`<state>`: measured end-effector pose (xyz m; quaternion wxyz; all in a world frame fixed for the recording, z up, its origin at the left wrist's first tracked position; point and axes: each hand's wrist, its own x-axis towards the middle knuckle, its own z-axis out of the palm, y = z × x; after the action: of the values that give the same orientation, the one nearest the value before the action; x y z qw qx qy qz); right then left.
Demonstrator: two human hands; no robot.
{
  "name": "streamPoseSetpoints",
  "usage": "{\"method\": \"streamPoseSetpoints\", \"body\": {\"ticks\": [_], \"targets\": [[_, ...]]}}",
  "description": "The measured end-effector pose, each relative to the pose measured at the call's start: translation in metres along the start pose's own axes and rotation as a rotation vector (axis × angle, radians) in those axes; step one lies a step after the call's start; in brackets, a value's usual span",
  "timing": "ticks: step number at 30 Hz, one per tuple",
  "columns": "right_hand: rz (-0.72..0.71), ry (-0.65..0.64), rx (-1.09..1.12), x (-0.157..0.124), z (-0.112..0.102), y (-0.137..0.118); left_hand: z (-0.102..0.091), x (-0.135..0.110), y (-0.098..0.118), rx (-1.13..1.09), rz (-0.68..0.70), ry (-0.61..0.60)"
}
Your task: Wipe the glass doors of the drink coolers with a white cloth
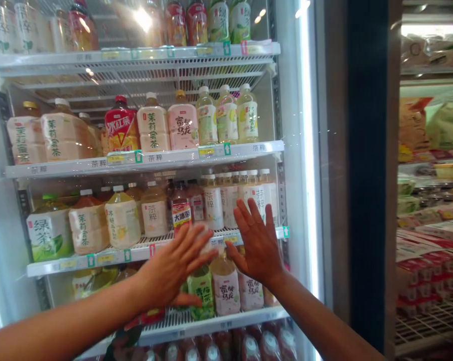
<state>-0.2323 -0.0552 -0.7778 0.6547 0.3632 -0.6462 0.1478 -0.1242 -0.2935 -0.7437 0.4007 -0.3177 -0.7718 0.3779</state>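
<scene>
Both my hands reach into an open drinks fridge. My left hand [175, 271] is open, fingers stretched toward the right, in front of a green-labelled bottle [201, 296] on a lower shelf. My right hand [257, 241] is open too, fingers spread upward, just in front of a pink-labelled bottle [225, 286] and the shelf edge [98, 259] above it. Neither hand holds anything. Behind the fingers stand white-labelled tea bottles [213, 203] and a red-labelled bottle [181, 210].
Wire shelves hold rows of tea bottles: large ones at left [49, 230], a red iced-tea bottle [121, 125] on the shelf above. The fridge's door frame [365, 165] stands at right, with a second cooler of packaged goods [433, 250] beyond it.
</scene>
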Motion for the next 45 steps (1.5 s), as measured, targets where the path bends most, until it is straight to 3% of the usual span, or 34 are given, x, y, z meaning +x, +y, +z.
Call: {"method": "streamPoseSetpoints", "body": {"ticks": [2,3,5,8,10,11,13,15,17,19,22,24,25,27,29,31,32,34,36,38,40,43,45], "targets": [[-0.01,0.015,0.005,0.0,-0.001,0.0,0.01,-0.033,0.023,0.027,0.188,-0.011],[-0.017,0.022,0.006,0.0,-0.001,0.0,0.011,-0.042,0.022,0.03,0.216,-0.017],[-0.031,0.035,0.004,0.001,-0.002,-0.001,0.0,-0.039,-0.008,0.037,0.146,-0.002],[-0.049,0.046,-0.005,0.003,-0.002,-0.001,-0.028,-0.011,-0.082,0.059,-0.192,0.084],[-0.05,0.05,-0.008,0.004,-0.001,-0.001,-0.038,-0.003,-0.108,0.054,-0.324,0.121],[-0.05,0.05,-0.009,0.004,-0.001,-0.001,-0.037,-0.008,-0.108,0.052,-0.355,0.123],[-0.05,0.045,-0.008,0.003,0.0,-0.001,-0.028,-0.033,-0.085,0.058,-0.328,0.096],[-0.045,0.03,-0.008,0.001,0.0,0.0,-0.015,-0.07,-0.052,0.086,-0.17,0.034],[-0.038,0.018,-0.008,-0.001,-0.001,0.0,-0.01,-0.1,-0.038,0.099,0.016,-0.022],[-0.033,0.007,0.0,0.001,-0.003,-0.001,-0.015,-0.112,-0.056,0.098,-0.013,-0.026],[-0.031,0.002,0.012,0.019,-0.004,-0.008,-0.034,-0.098,-0.117,0.096,-0.312,0.058],[-0.052,0.004,0.01,0.046,0.0,-0.02,-0.041,-0.085,-0.143,0.081,-0.447,0.123],[-0.069,0.003,0.005,0.062,0.003,-0.028,-0.041,-0.082,-0.145,0.07,-0.484,0.149],[-0.102,-0.011,-0.007,0.098,0.012,-0.045,-0.035,-0.087,-0.128,0.053,-0.504,0.161],[-0.118,-0.029,-0.023,0.129,0.022,-0.062,-0.025,-0.103,-0.101,0.057,-0.438,0.132],[-0.11,-0.049,-0.044,0.148,0.031,-0.074,-0.019,-0.121,-0.089,0.067,-0.319,0.092],[-0.103,-0.054,-0.054,0.154,0.035,-0.078,-0.02,-0.126,-0.095,0.068,-0.281,0.084],[-0.09,-0.056,-0.069,0.157,0.039,-0.082,-0.027,-0.126,-0.127,0.054,-0.31,0.111],[-0.089,-0.043,-0.074,0.156,0.04,-0.083,-0.038,-0.112,-0.169,0.034,-0.494,0.198],[-0.091,-0.038,-0.08,0.154,0.04,-0.082,-0.045,-0.092,-0.19,0.016,-0.668,0.291],[-0.092,-0.04,-0.088,0.153,0.039,-0.082,-0.041,-0.081,-0.173,0.007,-0.692,0.317],[-0.092,-0.053,-0.1,0.153,0.038,-0.082,-0.023,-0.089,-0.109,0.025,-0.435,0.215],[-0.092,-0.059,-0.1,0.153,0.038,-0.081,-0.016,-0.1,-0.087,0.054,-0.303,0.176]]}}
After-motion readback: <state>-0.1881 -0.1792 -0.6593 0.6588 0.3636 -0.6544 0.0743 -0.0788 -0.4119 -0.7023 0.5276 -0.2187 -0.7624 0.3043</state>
